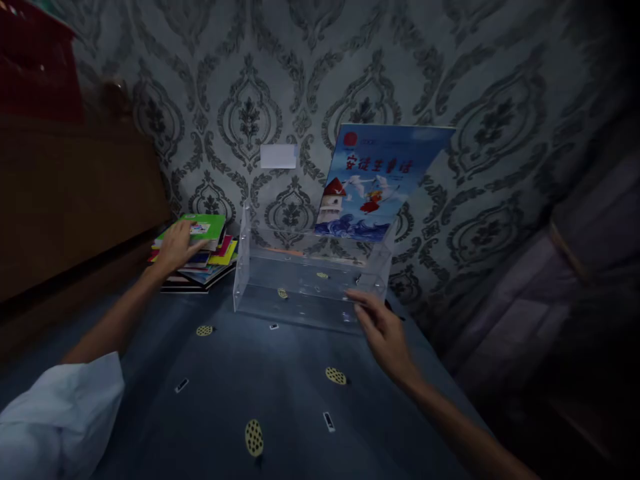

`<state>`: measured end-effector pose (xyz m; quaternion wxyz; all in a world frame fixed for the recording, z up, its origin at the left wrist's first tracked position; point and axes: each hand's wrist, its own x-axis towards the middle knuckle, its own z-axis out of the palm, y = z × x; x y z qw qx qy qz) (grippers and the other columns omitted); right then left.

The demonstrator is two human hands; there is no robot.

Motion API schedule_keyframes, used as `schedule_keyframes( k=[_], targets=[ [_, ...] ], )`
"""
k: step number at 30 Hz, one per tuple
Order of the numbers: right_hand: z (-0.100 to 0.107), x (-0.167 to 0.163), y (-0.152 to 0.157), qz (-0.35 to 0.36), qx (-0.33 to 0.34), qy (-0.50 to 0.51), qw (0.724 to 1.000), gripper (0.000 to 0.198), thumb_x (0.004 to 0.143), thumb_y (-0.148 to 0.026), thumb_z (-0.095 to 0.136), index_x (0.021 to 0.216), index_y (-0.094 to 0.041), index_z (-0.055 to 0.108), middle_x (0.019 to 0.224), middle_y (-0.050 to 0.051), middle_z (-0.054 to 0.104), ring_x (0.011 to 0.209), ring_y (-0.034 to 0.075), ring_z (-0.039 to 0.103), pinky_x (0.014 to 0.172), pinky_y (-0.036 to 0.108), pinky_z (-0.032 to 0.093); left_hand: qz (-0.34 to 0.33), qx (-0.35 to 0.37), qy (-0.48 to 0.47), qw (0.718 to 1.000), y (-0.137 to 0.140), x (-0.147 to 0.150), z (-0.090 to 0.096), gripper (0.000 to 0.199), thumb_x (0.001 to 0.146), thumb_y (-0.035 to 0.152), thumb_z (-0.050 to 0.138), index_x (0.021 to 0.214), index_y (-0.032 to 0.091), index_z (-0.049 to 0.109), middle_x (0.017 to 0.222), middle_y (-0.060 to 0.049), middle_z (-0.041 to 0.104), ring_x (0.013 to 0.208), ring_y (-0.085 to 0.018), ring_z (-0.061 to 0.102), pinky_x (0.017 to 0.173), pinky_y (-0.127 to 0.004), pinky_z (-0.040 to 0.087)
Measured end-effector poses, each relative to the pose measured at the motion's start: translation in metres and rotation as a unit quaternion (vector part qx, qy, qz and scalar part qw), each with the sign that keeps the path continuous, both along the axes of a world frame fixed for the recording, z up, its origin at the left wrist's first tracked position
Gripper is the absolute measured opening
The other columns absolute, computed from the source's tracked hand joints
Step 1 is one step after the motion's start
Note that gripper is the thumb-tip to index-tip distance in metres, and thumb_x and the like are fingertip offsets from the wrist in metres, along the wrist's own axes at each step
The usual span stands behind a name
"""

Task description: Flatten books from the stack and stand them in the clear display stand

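Observation:
My left hand (176, 245) lies on the green book (211, 227) at the top of a stack of books (193, 277), its thumb stretched out to the right. To the right of the stack stands a clear acrylic stepped rack (300, 317). A blue picture book (380, 180) with a red-roofed tower on its cover stands in the rack's back right part, leaning against the wall. My right hand (384, 330) is at the rack's front right, index finger and thumb apart, nothing seen between them; whether the fingertips touch the plastic I cannot tell.
A dark blue cloth (225, 407) with yellow spotted prints covers the surface. Behind it is a patterned wall (300, 80) with a white plate (278, 156). A brown wooden panel (75, 193) and a red object (37, 67) are at left, a pale curtain (530, 293) at right.

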<state>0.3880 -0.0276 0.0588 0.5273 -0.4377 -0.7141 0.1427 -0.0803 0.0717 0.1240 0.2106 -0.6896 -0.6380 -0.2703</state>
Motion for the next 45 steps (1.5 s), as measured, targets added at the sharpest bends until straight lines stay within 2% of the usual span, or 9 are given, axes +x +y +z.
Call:
schedule_keyframes(
  k=[3, 6, 11, 16, 21, 28, 33, 40, 45],
  targets=[
    [-0.022, -0.020, -0.008, 0.061, -0.032, 0.003, 0.998, 0.029, 0.095, -0.040, 0.052, 0.105, -0.024, 0.073, 0.114, 0.009, 0.073, 0.111, 0.026, 0.067, 0.095, 0.041, 0.055, 0.029, -0.055, 0.050, 0.997, -0.001, -0.008, -0.006, 0.061, 0.092, 0.054, 0.051, 0.133, 0.010, 0.048, 0.137, -0.025, 0.055, 0.131, -0.039, 0.049, 0.109, -0.052, 0.034],
    [-0.038, -0.037, -0.017, 0.090, -0.072, -0.002, 0.993, 0.030, 0.095, -0.040, 0.051, 0.104, -0.024, 0.074, 0.115, 0.010, 0.073, 0.112, 0.027, 0.067, 0.099, 0.043, 0.053, 0.042, -0.074, 0.075, 0.994, 0.001, 0.001, -0.010, 0.062, 0.090, 0.054, 0.055, 0.131, 0.008, 0.051, 0.138, -0.027, 0.054, 0.134, -0.042, 0.045, 0.111, -0.058, 0.028],
    [-0.060, -0.051, -0.028, 0.098, -0.137, 0.004, 0.986, 0.033, 0.094, -0.044, 0.051, 0.102, -0.022, 0.075, 0.112, 0.012, 0.074, 0.110, 0.028, 0.069, 0.099, 0.045, 0.053, 0.060, -0.081, 0.083, 0.992, 0.009, 0.021, -0.010, 0.060, 0.089, 0.052, 0.055, 0.132, 0.009, 0.052, 0.139, -0.026, 0.054, 0.131, -0.042, 0.047, 0.108, -0.059, 0.030],
    [-0.078, -0.050, -0.030, 0.069, -0.188, 0.035, 0.979, 0.038, 0.092, -0.053, 0.053, 0.099, -0.022, 0.075, 0.107, 0.011, 0.076, 0.104, 0.029, 0.071, 0.093, 0.045, 0.056, 0.083, -0.089, 0.070, 0.990, 0.012, 0.034, -0.006, 0.060, 0.089, 0.054, 0.052, 0.131, 0.011, 0.053, 0.138, -0.025, 0.056, 0.130, -0.042, 0.048, 0.105, -0.059, 0.034],
    [-0.082, -0.047, -0.030, 0.057, -0.215, 0.042, 0.974, 0.046, 0.091, -0.062, 0.053, 0.102, -0.024, 0.075, 0.108, 0.011, 0.076, 0.103, 0.030, 0.071, 0.094, 0.047, 0.056, 0.101, -0.106, 0.058, 0.988, 0.011, 0.041, 0.001, 0.056, 0.088, 0.052, 0.051, 0.126, 0.011, 0.058, 0.135, -0.025, 0.060, 0.128, -0.042, 0.051, 0.102, -0.056, 0.037],
    [-0.075, -0.048, -0.032, 0.075, -0.216, 0.050, 0.972, 0.046, 0.091, -0.063, 0.052, 0.099, -0.023, 0.075, 0.104, 0.011, 0.076, 0.100, 0.030, 0.072, 0.092, 0.047, 0.057, 0.130, -0.146, 0.041, 0.980, 0.016, 0.042, 0.023, 0.049, 0.091, 0.049, 0.041, 0.108, 0.013, 0.069, 0.106, -0.023, 0.073, 0.100, -0.040, 0.067, 0.080, -0.043, 0.048],
    [-0.074, -0.047, -0.033, 0.082, -0.213, 0.043, 0.973, 0.045, 0.091, -0.060, 0.052, 0.101, -0.023, 0.075, 0.101, 0.010, 0.077, 0.097, 0.029, 0.072, 0.092, 0.046, 0.057, 0.123, -0.139, 0.049, 0.981, 0.014, 0.036, 0.038, 0.052, 0.097, 0.053, 0.034, 0.108, 0.016, 0.068, 0.109, -0.022, 0.072, 0.106, -0.040, 0.066, 0.081, -0.043, 0.048],
    [-0.079, -0.047, -0.034, 0.072, -0.211, 0.031, 0.974, 0.043, 0.092, -0.057, 0.050, 0.101, -0.024, 0.076, 0.104, 0.010, 0.076, 0.100, 0.029, 0.071, 0.094, 0.047, 0.056, 0.171, -0.076, 0.037, 0.982, -0.016, 0.023, 0.059, 0.047, 0.100, 0.049, 0.030, 0.111, 0.017, 0.062, 0.093, -0.015, 0.071, 0.097, -0.036, 0.067, 0.078, -0.040, 0.046],
    [-0.077, -0.045, -0.034, 0.086, -0.213, 0.030, 0.973, 0.041, 0.092, -0.054, 0.051, 0.102, -0.023, 0.076, 0.102, 0.010, 0.077, 0.098, 0.029, 0.072, 0.092, 0.047, 0.057, 0.180, -0.015, 0.061, 0.982, -0.082, 0.028, 0.060, 0.047, 0.098, 0.050, 0.026, 0.102, 0.020, 0.063, 0.081, -0.011, 0.069, 0.082, -0.034, 0.069, 0.068, -0.037, 0.046]
  ],
)
